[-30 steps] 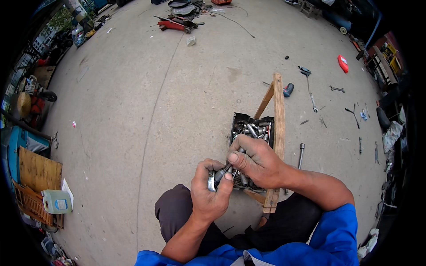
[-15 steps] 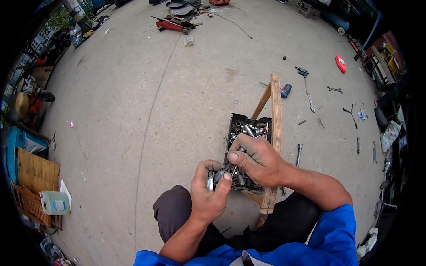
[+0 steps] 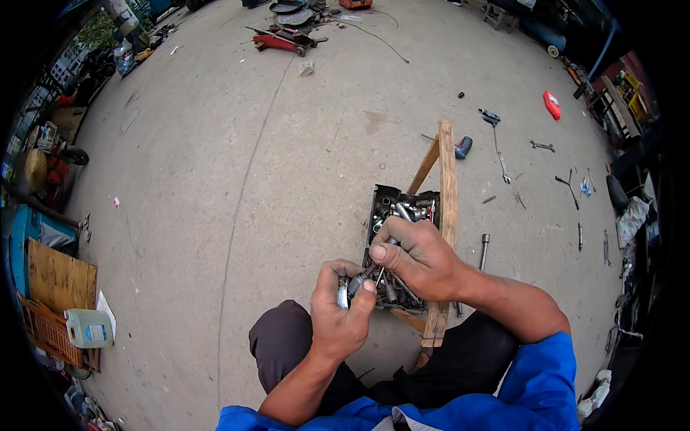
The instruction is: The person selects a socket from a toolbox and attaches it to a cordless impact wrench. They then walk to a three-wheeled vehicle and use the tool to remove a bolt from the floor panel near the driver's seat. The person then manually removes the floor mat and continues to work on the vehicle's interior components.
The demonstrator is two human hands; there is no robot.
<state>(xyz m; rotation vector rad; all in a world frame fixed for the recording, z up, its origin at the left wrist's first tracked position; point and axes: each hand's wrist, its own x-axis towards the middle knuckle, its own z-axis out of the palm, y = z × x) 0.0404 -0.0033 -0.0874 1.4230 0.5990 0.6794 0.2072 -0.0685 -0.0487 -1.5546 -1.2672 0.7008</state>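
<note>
My left hand (image 3: 339, 307) is closed around a rounded dark-grey metal part (image 3: 356, 284), with a ribbed silver band showing beside it under the curled fingers. My right hand (image 3: 418, 262) is closed in a pinch just up and to the right, thumb against fingers, close to a short dark stem running up from that part. What sits inside this pinch is mostly hidden. Both hands are over the near left side of a black tray (image 3: 371, 208) full of sockets and loose metal tools, and they cover much of it.
A wooden frame (image 3: 447, 179) rises along the tray's right side. Further right on the concrete lie a cordless tool (image 3: 463, 147), an open-ended wrench (image 3: 542, 146), a three-armed wrench (image 3: 569, 188) and a red bottle (image 3: 552, 105). A red floor jack (image 3: 277, 42) stands far ahead; a jug (image 3: 89, 329) is at left.
Almost nothing differs. Both hands keep their grips over the tray, and the grey part has shifted only very slightly in my left hand.
</note>
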